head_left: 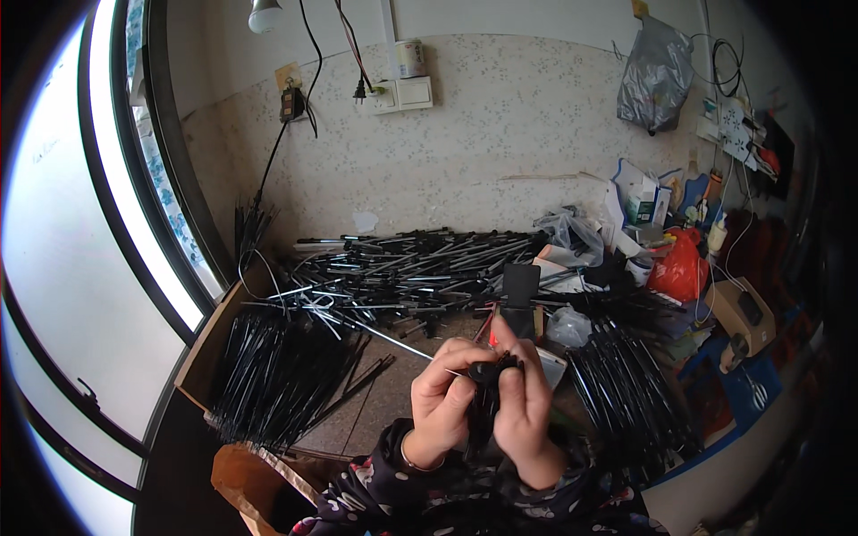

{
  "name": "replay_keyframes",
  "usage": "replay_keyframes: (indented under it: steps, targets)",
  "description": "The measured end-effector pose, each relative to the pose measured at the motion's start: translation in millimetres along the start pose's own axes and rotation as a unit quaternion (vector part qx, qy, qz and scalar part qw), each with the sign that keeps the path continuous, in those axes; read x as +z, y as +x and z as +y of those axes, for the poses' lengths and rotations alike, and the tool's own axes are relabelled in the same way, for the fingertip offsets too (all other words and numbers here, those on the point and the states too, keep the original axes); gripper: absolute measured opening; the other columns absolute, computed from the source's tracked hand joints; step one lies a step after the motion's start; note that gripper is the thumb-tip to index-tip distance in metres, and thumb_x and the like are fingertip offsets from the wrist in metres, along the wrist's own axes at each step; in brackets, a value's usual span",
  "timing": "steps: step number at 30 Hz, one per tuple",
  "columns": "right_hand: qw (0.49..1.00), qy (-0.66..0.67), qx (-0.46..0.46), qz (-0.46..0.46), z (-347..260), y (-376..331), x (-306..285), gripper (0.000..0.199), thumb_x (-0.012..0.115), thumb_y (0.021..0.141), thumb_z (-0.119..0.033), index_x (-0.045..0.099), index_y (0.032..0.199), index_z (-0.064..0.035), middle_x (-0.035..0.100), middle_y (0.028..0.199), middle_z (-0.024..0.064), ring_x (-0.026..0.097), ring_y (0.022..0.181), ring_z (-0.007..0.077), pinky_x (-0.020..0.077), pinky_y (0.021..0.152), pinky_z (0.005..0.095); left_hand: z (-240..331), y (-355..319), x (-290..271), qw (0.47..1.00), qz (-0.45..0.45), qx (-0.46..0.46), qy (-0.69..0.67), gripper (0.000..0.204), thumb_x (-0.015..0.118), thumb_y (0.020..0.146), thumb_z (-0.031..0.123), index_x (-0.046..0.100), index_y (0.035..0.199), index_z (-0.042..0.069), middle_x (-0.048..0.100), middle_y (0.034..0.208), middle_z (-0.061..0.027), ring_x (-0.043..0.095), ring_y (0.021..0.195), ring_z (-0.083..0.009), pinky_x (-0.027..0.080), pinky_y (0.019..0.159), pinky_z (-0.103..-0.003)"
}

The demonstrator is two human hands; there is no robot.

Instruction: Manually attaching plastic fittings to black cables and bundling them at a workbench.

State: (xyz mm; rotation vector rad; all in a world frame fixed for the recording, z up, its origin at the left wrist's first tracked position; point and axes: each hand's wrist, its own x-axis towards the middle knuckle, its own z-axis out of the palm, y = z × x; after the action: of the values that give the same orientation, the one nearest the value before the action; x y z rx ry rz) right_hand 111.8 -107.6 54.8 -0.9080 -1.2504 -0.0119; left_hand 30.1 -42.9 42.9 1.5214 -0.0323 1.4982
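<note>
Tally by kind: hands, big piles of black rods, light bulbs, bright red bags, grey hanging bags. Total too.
Hands: 2 (left hand, right hand)
Big black rod piles: 3 (left pile, back pile, right pile)
Light bulb: 1
Bright red bag: 1
Grey hanging bag: 1
Total: 8
Single rods overlap too much to count.

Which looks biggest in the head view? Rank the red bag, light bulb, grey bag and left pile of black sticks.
1. Left pile of black sticks
2. Grey bag
3. Red bag
4. Light bulb
</note>
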Motion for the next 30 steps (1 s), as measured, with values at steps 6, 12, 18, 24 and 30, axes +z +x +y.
replay_keyframes:
  steps: [6, 12, 18, 24, 30]
  targets:
    - [0.998, 0.022, -0.026, -0.043, -6.6, 0.1, -4.6, 0.040, 0.044, 0.095, -0.020, 0.048, 0.127, 0.0027, 0.055, 0.100, 0.0121, 0.051, 0.084, 0.0209, 0.0420, 0.079, 0.0303, -2.1, 10.6, -2.2, 0.981, -0.096, 0.004, -0.167, 0.039, 0.059, 0.088, 0.031, 0.061, 0.102, -0.005, 0.057, 0.093, -0.0096, 0.051, 0.085, -0.0186, 0.040, 0.078, -0.029]
    - [0.998, -0.046, 0.032, 0.034, -7.7, -8.0, 2.7, 0.043, 0.036, 0.098, -0.026, 0.049, 0.123, 0.0064, 0.053, 0.106, 0.0117, 0.051, 0.095, 0.0183, 0.0398, 0.085, 0.0299, -10.2, 9.4, 5.6, 0.976, -0.040, -0.056, -0.205, 0.037, 0.063, 0.086, 0.030, 0.062, 0.100, -0.005, 0.058, 0.091, -0.0096, 0.052, 0.084, -0.0185, 0.041, 0.078, -0.028]
    - [1.000, 0.009, 0.004, 0.018, 1.7, -7.8, 2.1, 0.037, 0.044, 0.093, -0.018, 0.051, 0.123, 0.0035, 0.055, 0.092, 0.0100, 0.052, 0.083, 0.0207, 0.0422, 0.076, 0.0304, -3.0, 10.1, 5.8, 0.929, -0.056, -0.121, -0.344, 0.029, 0.064, 0.084, 0.018, 0.060, 0.102, -0.004, 0.059, 0.095, -0.0121, 0.055, 0.090, -0.0194, 0.043, 0.080, -0.030]
    - [0.988, -0.062, -0.049, 0.131, 2.6, -17.7, 15.5, 0.031, 0.048, 0.092, -0.013, 0.056, 0.118, 0.0018, 0.057, 0.094, 0.0104, 0.054, 0.086, 0.0217, 0.0431, 0.076, 0.0307, 7.4, -2.5, 5.1, 0.989, 0.053, 0.046, 0.127, 0.027, 0.063, 0.083, 0.013, 0.059, 0.104, -0.004, 0.060, 0.099, -0.0135, 0.056, 0.093, -0.0196, 0.044, 0.081, -0.032]
    - [0.996, -0.006, 0.030, 0.079, 5.9, -13.5, 2.7, 0.025, 0.054, 0.089, -0.010, 0.059, 0.110, 0.0015, 0.058, 0.097, 0.0100, 0.056, 0.086, 0.0209, 0.0440, 0.075, 0.0297, 7.0, 6.9, -9.0, 0.996, -0.057, 0.059, 0.017, 0.027, 0.062, 0.083, 0.010, 0.058, 0.106, -0.004, 0.058, 0.098, -0.0135, 0.055, 0.089, -0.0204, 0.042, 0.082, -0.031]
